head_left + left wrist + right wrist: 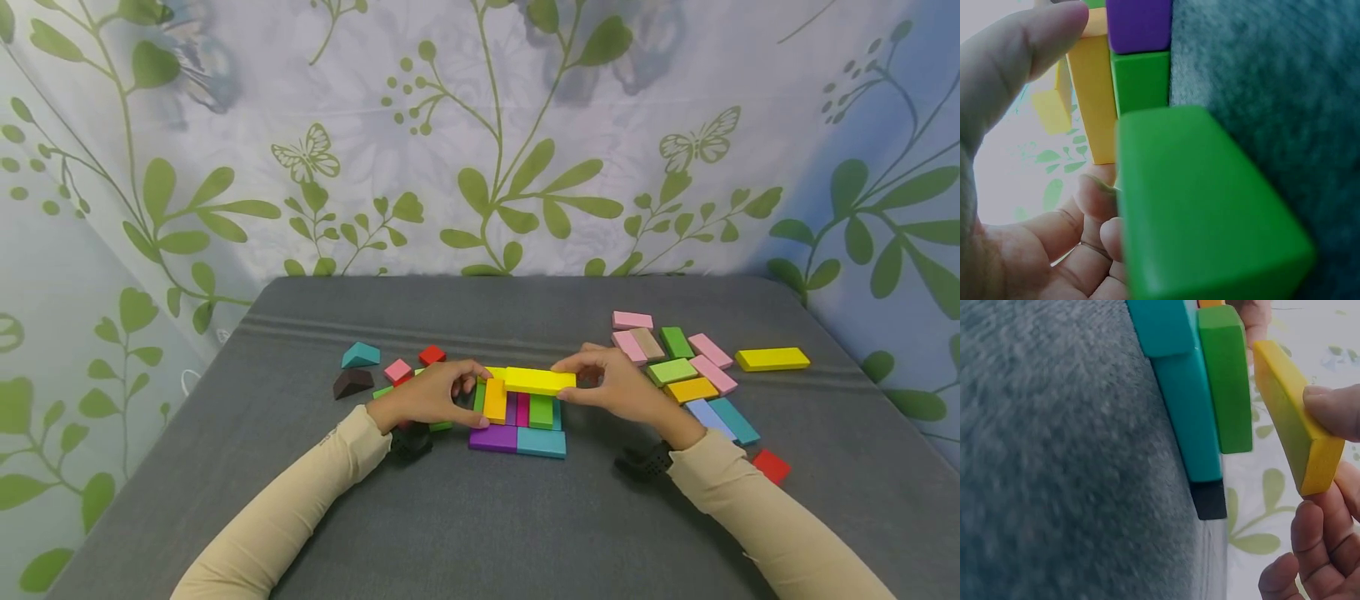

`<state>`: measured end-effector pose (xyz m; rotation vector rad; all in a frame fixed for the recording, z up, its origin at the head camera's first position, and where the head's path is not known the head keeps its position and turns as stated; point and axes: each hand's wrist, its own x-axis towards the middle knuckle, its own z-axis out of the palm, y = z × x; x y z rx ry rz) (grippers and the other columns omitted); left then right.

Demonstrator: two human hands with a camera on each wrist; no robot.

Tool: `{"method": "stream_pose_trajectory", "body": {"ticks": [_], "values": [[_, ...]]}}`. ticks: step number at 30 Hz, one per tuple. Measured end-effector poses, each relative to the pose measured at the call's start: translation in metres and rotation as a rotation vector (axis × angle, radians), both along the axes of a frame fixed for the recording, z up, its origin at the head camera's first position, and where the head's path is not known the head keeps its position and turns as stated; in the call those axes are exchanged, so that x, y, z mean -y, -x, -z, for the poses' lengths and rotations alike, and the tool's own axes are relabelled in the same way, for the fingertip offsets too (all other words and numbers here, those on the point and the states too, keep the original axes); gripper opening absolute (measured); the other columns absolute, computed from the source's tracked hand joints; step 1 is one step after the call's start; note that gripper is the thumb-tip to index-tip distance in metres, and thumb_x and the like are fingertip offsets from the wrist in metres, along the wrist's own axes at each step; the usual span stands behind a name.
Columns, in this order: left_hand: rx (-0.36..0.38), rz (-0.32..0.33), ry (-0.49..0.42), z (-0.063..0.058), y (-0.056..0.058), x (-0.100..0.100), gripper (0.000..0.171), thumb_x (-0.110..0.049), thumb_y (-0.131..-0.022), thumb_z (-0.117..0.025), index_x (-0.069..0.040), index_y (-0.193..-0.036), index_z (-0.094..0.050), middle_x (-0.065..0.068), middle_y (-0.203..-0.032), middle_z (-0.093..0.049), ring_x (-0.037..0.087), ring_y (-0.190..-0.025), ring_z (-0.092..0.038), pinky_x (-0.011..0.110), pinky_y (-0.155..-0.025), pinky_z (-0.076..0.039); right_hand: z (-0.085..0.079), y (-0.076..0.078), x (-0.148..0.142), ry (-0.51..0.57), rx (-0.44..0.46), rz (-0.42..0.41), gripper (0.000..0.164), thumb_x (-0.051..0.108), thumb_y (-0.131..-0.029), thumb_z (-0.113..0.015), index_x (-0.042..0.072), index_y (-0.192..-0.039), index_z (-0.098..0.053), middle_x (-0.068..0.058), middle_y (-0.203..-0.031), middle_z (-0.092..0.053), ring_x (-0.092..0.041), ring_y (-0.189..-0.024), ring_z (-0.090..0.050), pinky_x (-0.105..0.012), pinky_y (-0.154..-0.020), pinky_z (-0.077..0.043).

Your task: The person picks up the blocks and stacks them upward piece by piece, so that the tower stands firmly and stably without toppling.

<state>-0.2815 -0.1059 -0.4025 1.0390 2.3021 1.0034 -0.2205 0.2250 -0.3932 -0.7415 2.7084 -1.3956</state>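
Note:
At the middle of the table stands a low layered stack of coloured blocks. Its front edge shows a purple block (492, 439) and a teal block (542, 444). On the upper layer lie an orange block (495, 402) and a light green block (541, 412). My left hand (438, 393) pinches the orange block by its two ends, thumb at the front and fingers behind. Between thumb and fingers, my right hand (618, 385) grips a yellow block (1297, 415) by its right end. In the right wrist view a gap shows between that yellow block and the green one.
Right of the stack lie several loose blocks, among them a pink block (711, 351), a blue block (710, 418), a red block (771, 467) and a yellow block (772, 359). A teal triangle (361, 355) and a dark brown arch (352, 383) lie at the left.

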Motion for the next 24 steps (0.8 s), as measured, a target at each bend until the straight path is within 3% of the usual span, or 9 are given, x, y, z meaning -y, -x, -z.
{"method": "stream_pose_trajectory", "body": {"ticks": [24], "values": [[-0.002, 0.005, 0.001, 0.006, 0.005, 0.000, 0.060, -0.029, -0.089, -0.089, 0.002, -0.133, -0.063, 0.001, -0.092, -0.051, 0.014, -0.081, -0.047, 0.026, -0.073, -0.039, 0.009, 0.009, 0.025, -0.010, 0.050, -0.026, 0.032, 0.007, -0.092, -0.086, -0.002, -0.122, -0.078, -0.006, -0.102, -0.071, -0.018, -0.083, -0.057, -0.029, -0.073, -0.052]]}}
